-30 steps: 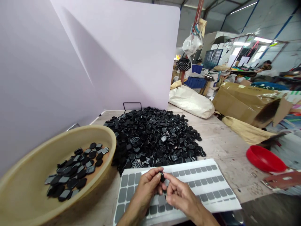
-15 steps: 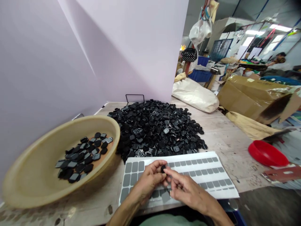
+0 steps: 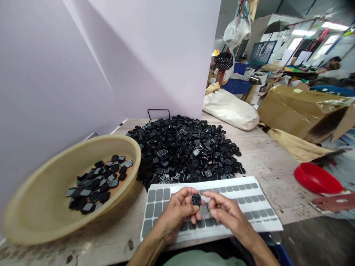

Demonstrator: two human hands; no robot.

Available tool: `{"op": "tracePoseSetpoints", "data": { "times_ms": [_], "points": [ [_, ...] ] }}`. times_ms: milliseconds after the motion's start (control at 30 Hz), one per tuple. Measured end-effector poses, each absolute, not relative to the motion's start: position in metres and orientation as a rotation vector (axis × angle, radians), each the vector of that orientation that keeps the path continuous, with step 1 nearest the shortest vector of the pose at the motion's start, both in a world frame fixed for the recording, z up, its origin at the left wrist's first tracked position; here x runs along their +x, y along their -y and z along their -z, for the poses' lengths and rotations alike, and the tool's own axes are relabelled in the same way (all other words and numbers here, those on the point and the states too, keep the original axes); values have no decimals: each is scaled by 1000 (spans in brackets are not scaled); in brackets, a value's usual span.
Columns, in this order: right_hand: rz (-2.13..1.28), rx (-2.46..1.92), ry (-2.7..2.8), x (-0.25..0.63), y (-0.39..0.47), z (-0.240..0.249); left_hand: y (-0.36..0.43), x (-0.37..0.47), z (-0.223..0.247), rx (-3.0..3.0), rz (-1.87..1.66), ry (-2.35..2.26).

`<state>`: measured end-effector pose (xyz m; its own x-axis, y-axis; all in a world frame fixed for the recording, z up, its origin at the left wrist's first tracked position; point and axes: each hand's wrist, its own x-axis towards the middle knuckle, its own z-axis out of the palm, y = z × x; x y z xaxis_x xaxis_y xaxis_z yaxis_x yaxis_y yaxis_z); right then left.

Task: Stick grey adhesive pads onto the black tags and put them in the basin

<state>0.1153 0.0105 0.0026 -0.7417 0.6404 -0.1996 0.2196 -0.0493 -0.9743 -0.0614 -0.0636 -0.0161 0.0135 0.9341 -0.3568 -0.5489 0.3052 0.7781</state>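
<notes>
Over the white sheet [image 3: 237,194], the left hand [image 3: 179,210] pinches a black piece [image 3: 196,200], ridged face toward the near side, long axis unclear; the right hand [image 3: 229,211] grasps a grey patch [image 3: 204,211] by its right edge.

Table top [image 3: 273,162] softly, fairly evenly lit. Broad diagonal shadow across pale panel [image 3: 172,33], thin bright streak to its left. Tube lights [image 3: 303,33] and windows [image 3: 330,47] at upper right blown out white. Glare on tape [image 3: 332,99] of cardboard box [image 3: 294,111]. Black pile [image 3: 183,147] deep dark, scattered glints, detail partly lost. Floor [image 3: 305,238] dim. Wide-angle stretch at edges, tub [image 3: 39,199] elongated. Far background soft; top right corner blackened.
</notes>
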Motion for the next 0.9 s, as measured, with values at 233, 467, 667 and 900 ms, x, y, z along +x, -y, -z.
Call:
{"op": "tracePoseSetpoints", "data": {
  "times_ms": [233,467,667,900],
  "points": [
    [-1042,-893,2209,106,-5,17,63,-56,15,482,-1238,-967],
    [-914,-821,2320,103,-2,20,64,-54,16,460,-1261,-960],
    [-904,-815,2341,102,-2,20,63,-53,17,452,-1254,-967],
    [-870,-787,2333,101,0,27,62,-53,22,448,-1260,-976]
  ]
}}
